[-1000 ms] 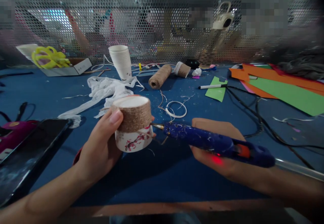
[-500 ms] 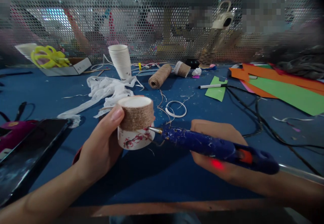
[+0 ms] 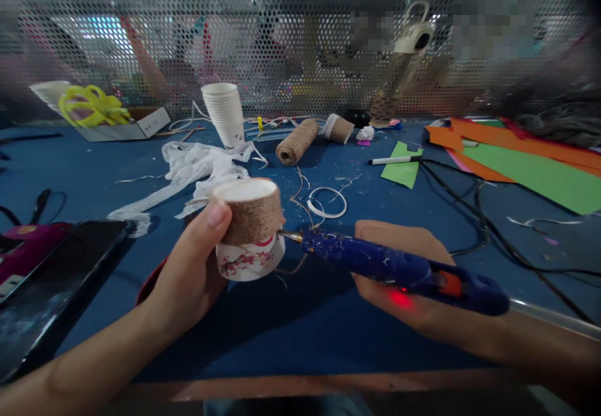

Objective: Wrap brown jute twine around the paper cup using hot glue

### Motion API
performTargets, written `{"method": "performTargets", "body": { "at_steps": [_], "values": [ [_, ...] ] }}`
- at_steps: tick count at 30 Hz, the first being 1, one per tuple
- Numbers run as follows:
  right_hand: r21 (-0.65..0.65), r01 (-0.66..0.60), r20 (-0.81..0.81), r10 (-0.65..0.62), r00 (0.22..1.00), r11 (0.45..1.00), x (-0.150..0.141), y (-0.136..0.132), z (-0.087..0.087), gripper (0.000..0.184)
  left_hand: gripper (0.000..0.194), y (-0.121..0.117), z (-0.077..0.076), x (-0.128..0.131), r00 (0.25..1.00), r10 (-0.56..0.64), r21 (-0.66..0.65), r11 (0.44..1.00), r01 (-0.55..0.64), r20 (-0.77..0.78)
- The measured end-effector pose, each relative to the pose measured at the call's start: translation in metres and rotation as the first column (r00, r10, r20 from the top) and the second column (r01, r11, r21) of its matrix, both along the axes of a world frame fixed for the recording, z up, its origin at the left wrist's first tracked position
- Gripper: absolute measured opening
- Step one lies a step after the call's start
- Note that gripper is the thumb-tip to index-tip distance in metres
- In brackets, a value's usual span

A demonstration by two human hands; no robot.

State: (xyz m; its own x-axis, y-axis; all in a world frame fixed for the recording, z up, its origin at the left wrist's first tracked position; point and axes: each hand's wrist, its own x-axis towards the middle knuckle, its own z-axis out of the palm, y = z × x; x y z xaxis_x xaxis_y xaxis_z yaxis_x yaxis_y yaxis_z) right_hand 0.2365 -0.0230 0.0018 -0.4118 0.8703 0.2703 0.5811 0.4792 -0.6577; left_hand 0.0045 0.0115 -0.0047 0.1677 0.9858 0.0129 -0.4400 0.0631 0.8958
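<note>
My left hand (image 3: 192, 272) is closed around a white paper cup (image 3: 251, 260) with a red blossom print, its thumb near the rim. Brown twine (image 3: 253, 218) is wound round the upper half of the cup. In my right hand (image 3: 399, 247) is a blue hot glue gun (image 3: 370, 258) with an orange trigger and a clear glue stick at its back end. Its metal nozzle points left and meets the cup's right side, just under the twine band. A loose strand of twine trails from the cup; its join is partly hidden.
Behind the cup lie white lace (image 3: 201, 165), a twine roll (image 3: 298, 142) and a white ring (image 3: 327, 202). Stacked cups (image 3: 223, 112) stand farther back. A phone (image 3: 61, 284) is at left; black cables (image 3: 483, 215) and coloured paper (image 3: 535, 168) are at right. A perforated metal panel (image 3: 282, 46) closes the back.
The cup has shifted slightly left and turned a little in my left hand. The glue gun's nozzle now sits a bit higher against the cup's right side.
</note>
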Motion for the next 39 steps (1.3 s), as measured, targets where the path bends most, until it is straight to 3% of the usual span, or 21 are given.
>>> {"method": "performTargets", "body": {
  "at_steps": [7,12,19,28,39],
  "values": [
    [0.037,-0.040,0.009,0.040,0.999,0.999,0.001,-0.002,-0.001,0.024,0.028,0.002,-0.009,-0.006,0.999,-0.032,0.010,0.999,0.032,-0.002],
    [0.061,-0.022,0.002,0.022,1.000,0.998,0.002,0.000,-0.001,0.026,0.024,0.002,-0.005,-0.003,1.000,-0.011,0.015,1.000,0.010,0.025],
    [0.068,0.003,0.013,-0.004,1.000,0.998,0.000,-0.001,-0.002,0.026,0.054,0.001,0.002,0.000,0.995,0.085,-0.060,0.994,-0.087,-0.046],
    [0.010,0.017,0.001,-0.017,1.000,1.000,0.000,0.003,-0.001,0.025,0.053,0.000,0.003,0.000,0.973,0.182,-0.100,0.975,-0.197,-0.138],
    [0.046,-0.024,0.032,0.022,0.999,0.999,0.001,-0.002,-0.002,0.022,0.026,0.003,0.002,0.003,0.997,0.062,-0.092,0.994,-0.058,0.037]
  ]
}}
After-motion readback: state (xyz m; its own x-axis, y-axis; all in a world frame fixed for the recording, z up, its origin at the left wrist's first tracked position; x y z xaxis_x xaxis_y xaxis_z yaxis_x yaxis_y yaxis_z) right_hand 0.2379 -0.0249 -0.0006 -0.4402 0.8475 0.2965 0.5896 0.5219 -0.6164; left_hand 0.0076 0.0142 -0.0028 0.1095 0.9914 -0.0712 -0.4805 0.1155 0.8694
